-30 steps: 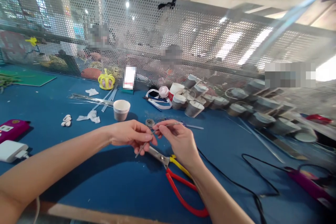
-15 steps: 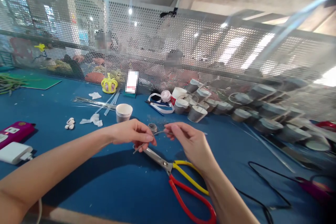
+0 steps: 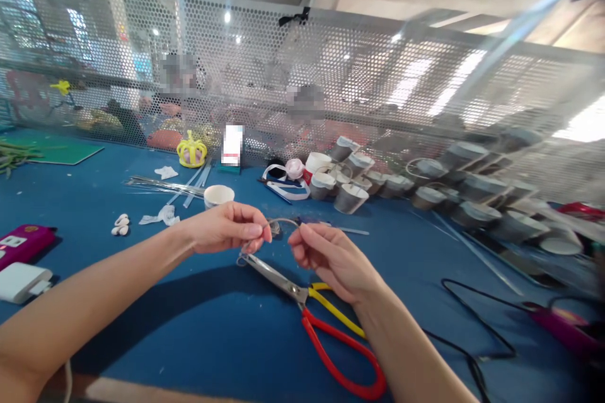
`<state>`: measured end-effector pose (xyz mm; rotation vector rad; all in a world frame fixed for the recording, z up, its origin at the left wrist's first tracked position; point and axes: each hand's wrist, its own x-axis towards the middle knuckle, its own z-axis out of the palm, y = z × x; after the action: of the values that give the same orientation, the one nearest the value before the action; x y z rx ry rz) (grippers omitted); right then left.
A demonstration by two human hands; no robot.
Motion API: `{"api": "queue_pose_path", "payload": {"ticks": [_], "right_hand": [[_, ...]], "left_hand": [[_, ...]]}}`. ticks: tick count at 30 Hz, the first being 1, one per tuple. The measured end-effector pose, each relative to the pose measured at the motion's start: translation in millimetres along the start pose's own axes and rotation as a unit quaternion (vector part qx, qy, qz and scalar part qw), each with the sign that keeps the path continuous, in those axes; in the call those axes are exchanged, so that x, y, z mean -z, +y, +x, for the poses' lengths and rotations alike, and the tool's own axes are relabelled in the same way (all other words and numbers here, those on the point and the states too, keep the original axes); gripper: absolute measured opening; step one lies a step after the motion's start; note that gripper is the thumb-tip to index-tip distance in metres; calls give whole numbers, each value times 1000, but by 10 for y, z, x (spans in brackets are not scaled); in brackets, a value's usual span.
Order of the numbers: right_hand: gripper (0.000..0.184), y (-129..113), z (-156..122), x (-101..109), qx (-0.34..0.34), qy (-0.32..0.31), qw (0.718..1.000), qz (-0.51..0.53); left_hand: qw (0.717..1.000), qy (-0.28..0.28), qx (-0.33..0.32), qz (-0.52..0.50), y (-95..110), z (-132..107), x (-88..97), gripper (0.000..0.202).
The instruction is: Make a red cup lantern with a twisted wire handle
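Observation:
Between my two hands a thin grey-brown cord or wire (image 3: 283, 220) bows upward in a small arch. My left hand (image 3: 231, 227) pinches one end between thumb and fingers, and my right hand (image 3: 321, 253) pinches the other. Under them, scissors (image 3: 295, 291) with one red and one yellow handle lie on the blue tabletop (image 3: 203, 340), blades pointing to the far left. Near the blade tips is a small loop (image 3: 242, 259) of similar material. A white paper cup (image 3: 218, 194) stands just beyond my left hand, partly hidden by it.
Several grey cups (image 3: 350, 198) are heaped at the back right before a perforated metal screen (image 3: 255, 75). At left lie a purple power strip (image 3: 26, 244) and a white charger (image 3: 23, 282). A black cable (image 3: 477, 308) curls at right. People sit behind the screen.
My hands have come up slightly, and the cord between them now bends into a clear arch. My right hand has turned its fingertips more inward. The whole view has shifted a little.

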<state>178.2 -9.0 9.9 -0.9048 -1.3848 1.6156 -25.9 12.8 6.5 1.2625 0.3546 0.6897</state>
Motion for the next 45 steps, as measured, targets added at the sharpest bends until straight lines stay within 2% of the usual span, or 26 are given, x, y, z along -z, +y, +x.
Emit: {"api": "queue_pose_path", "payload": {"ticks": [3, 7, 12, 15, 22, 27, 29, 33, 36, 38, 42, 45], "right_hand": [[26, 3, -14, -14, -8, -31, 999, -11], [25, -10, -19, 55, 0, -39, 999, -8], [22, -18, -30, 103, -11, -130, 987, 94], [18, -5, -38, 80, -20, -155, 979, 134], [18, 5, -36, 29, -18, -144, 975, 168], [20, 7, -44, -66, 14, -133, 972, 191], [21, 7, -43, -90, 28, -124, 973, 193], [21, 21, -18, -60, 18, -106, 979, 175], [20, 45, 2, -16, -16, -116, 980, 160], [19, 61, 6, -2, -31, -121, 980, 156], [17, 80, 1, -11, -43, -121, 979, 157], [18, 90, -8, -27, -33, -137, 971, 192]], "left_hand": [[999, 18, -22, -41, -8, 8, 0, 22], [998, -4, -5, -58, -44, 11, 21, 22], [997, -20, 18, -68, -104, 8, 9, 22], [997, -34, 21, -67, -114, 3, 0, 23], [997, -64, -2, -51, -41, -20, -21, 18], [996, -20, -75, -46, -37, -5, -117, 20], [995, -10, -83, -44, -36, 0, -130, 20], [999, -45, -25, 1, 27, -25, -41, 17], [997, -63, 14, 45, 81, -53, 54, 29], [997, -48, 19, 54, 85, -61, 79, 36], [997, -35, 43, 54, 26, -44, 23, 35], [998, -27, 59, 10, -47, -16, -39, 28]]}}
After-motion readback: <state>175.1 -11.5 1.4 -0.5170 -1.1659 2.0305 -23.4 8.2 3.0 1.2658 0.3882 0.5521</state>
